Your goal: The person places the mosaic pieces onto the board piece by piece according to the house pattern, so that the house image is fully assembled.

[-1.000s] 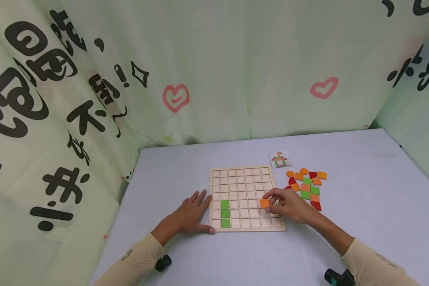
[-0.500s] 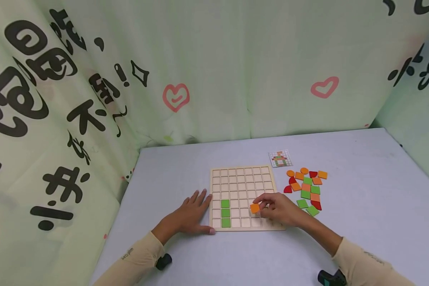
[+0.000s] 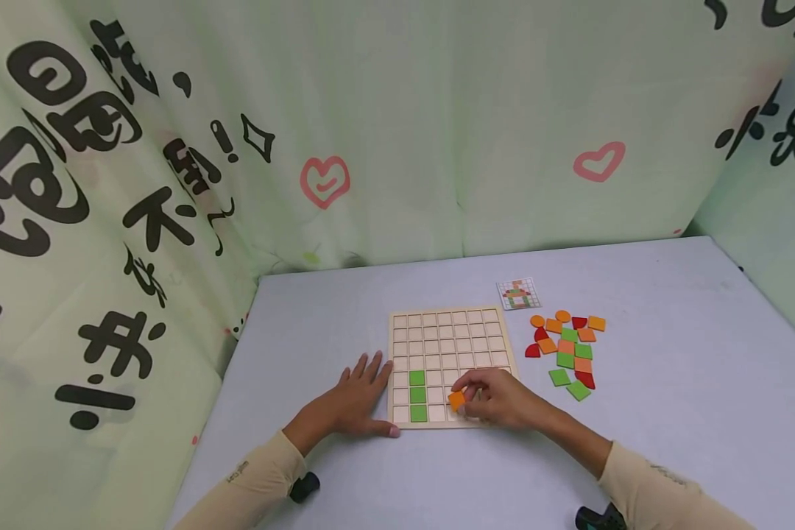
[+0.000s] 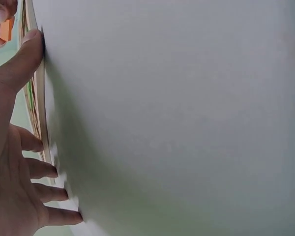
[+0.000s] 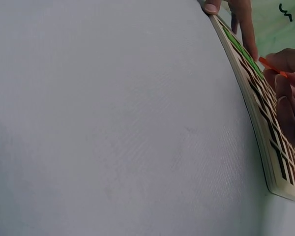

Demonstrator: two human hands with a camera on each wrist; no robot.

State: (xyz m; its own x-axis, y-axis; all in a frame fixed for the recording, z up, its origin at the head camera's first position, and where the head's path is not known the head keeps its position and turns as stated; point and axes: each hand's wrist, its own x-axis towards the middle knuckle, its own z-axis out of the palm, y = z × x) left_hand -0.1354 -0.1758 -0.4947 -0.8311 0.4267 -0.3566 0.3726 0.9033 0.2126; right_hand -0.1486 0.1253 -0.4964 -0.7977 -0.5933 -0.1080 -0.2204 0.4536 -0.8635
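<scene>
A wooden grid board [image 3: 446, 340] lies on the table, with three green square tiles [image 3: 417, 395] set in one column near its left side. My right hand [image 3: 503, 397] pinches an orange square tile [image 3: 456, 400] between thumb and fingers, over the lower middle of the board. The right wrist view shows that orange tile [image 5: 273, 67] tilted above the grid. My left hand [image 3: 354, 401] lies with spread, straight fingers at the board's left edge; in the left wrist view its thumb [image 4: 32, 46] touches the board's rim.
Loose orange, red and green tiles [image 3: 566, 346] are spread to the right of the board. A small card [image 3: 519, 294] printed with a coloured grid figure lies behind the board's right corner. The table [image 3: 689, 353] is backed by a pale green curtain [image 3: 397, 110].
My right hand has moved left and slightly nearer over the board, carrying the orange tile. Two green tiles it had covered now show at the right. The left hand stays in place.
</scene>
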